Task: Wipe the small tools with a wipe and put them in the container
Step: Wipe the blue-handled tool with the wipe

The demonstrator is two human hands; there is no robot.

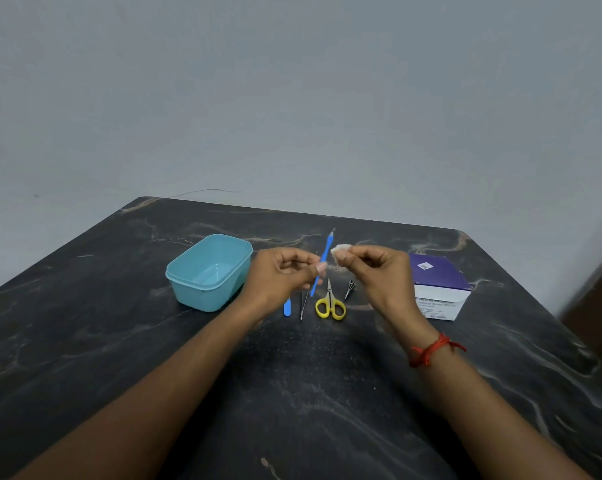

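Blue scalpel (323,258) sits pinched in our left hand (285,275), just beside the wipe (339,252) pinched in our right hand (372,271), so we should fold the wipe round it and stroke tipward.

The surface (327,393) is showing as dark stone or a stone-look laminate, veined pale, smooth and giving off a dull sheen. The teal container (202,296) is looking like moulded plastic, smooth and softly glossy. The blue tool (324,254) is showing a plastic handle with a small metal tip. The scissors (330,304) are pairing glossy yellow plastic loops with bright metal blades; the tweezers (303,304) and the small pointed tool (350,289) are glinting as bare metal. The wipe (339,251) is looking white, soft and crumpled. The box (438,282) is reading as printed cardboard.
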